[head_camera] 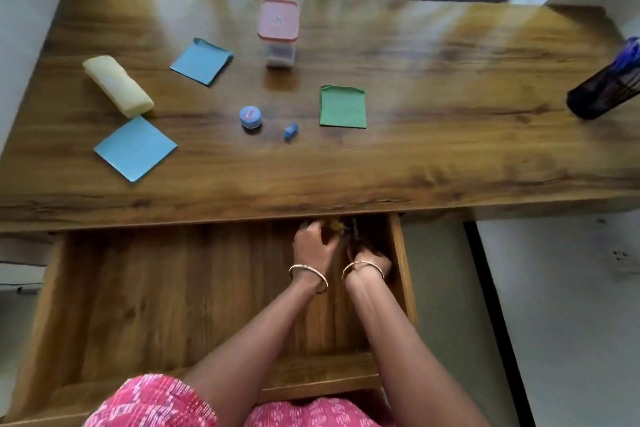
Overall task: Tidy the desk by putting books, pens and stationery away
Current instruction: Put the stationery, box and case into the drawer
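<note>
The left hand [313, 246] reaches into the far right corner of the open drawer [403, 274]. Its fingers curl toward a small cluster of stationery pieces [337, 227], yellow and blue, tucked just under the desk's front edge. The right hand [370, 258] sits just beside it, near the drawer's right wall, knuckles up and fingers bent down out of sight. Blur and shadow hide whether either hand actually grips anything.

Both hands probably crowd that corner because the small items are being settled together there, where the side wall would stop them rolling. A thin dark piece among them seems to lie with its long axis running from the drawer's front toward its back, tip under the desk. It is too blurred to be sure.

On the desk [450, 166], more things wait:
- A round blue tin [250, 117] and a small blue piece [291, 131] lie near the middle.
- A green paper square [343, 107] lies to their right.
- The near blue paper square [135, 148], far blue paper square [202, 61] and yellow pouch [117, 87] lie toward the left edge, the pouch slanting diagonally.
- A pink-lidded container [278, 31] stands nearer the far edge.
- A black pen holder [604, 87] with blue pens stands at the right edge.
</note>
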Action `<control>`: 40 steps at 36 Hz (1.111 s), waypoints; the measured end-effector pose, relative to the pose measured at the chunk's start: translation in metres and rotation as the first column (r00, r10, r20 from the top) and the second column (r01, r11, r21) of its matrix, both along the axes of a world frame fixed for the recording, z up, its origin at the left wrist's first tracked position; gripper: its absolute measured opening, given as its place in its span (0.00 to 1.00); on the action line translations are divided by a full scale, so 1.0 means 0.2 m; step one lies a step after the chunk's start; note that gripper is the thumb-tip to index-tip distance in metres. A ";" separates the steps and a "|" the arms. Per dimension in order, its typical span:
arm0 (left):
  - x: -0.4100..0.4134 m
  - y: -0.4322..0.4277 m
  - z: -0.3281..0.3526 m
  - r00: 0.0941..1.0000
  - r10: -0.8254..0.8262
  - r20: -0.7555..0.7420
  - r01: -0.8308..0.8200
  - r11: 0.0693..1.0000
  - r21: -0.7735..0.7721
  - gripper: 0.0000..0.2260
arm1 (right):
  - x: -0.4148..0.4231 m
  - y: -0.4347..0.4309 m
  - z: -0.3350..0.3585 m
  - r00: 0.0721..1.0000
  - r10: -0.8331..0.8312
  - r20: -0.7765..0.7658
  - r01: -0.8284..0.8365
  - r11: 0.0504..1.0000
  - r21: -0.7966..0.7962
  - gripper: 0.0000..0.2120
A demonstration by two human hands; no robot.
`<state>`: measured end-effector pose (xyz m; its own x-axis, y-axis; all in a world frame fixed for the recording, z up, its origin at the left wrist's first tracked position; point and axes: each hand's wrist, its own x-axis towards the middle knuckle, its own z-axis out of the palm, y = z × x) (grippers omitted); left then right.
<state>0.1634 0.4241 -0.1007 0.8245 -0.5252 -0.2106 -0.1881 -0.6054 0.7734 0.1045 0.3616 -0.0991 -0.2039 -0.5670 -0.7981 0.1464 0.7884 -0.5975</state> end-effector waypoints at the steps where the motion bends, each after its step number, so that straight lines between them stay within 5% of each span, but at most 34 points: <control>1: 0.00 -0.01 0.00 1.000 -0.004 0.008 0.004 1.000 -0.007 0.11 | 0.00 0.00 -0.01 0.999 0.009 -0.042 -0.009 1.000 0.000 0.14; 5: -0.01 -0.05 0.05 0.999 0.032 -0.013 -0.033 0.997 -0.070 0.08 | 0.00 0.00 -0.03 0.989 0.074 -0.126 -0.081 0.996 -0.047 0.14; 9: -0.02 -0.09 0.07 0.995 0.066 -0.072 -0.073 0.992 -0.098 0.09 | -0.05 0.06 0.04 0.911 0.297 -0.286 -0.352 0.922 -0.162 0.11; 13: -0.04 -0.14 0.06 0.987 0.055 -0.154 -0.068 0.994 -0.083 0.06 | -0.10 0.08 0.05 0.668 0.498 -0.553 -0.681 0.709 -0.184 0.16; 16: -0.04 -0.17 0.03 0.978 0.029 -0.208 -0.042 0.998 -0.056 0.10 | -0.13 0.07 0.01 0.389 0.641 -0.662 -0.872 0.488 -0.040 0.19; 20: -0.04 -0.20 0.01 0.977 -0.010 -0.215 0.004 1.000 -0.026 0.15 | -0.14 0.05 0.03 0.076 0.690 -0.719 -0.958 0.251 0.140 0.19; 24: -0.04 -0.18 -0.02 0.982 -0.010 -0.189 0.009 1.000 -0.003 0.17 | -0.11 0.05 0.04 -0.055 0.659 -0.750 -0.955 0.186 0.233 0.17; 29: -0.04 -0.15 0.01 0.982 0.102 -0.160 -0.110 0.993 -0.040 0.10 | -0.09 0.05 0.08 -0.042 0.683 -0.730 -0.947 0.206 0.247 0.15; 40: -0.06 -0.17 0.04 0.940 0.112 -0.322 -0.154 0.982 -0.108 0.07 | -0.09 -0.03 0.12 0.249 0.734 -0.631 -0.958 0.282 -0.050 0.14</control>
<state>0.1522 0.3897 -0.0928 0.7919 -0.4557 -0.4065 0.1513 -0.4984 0.8536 0.0857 0.3550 -0.0743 0.3794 -0.8024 -0.4606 -0.8034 -0.0389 -0.5942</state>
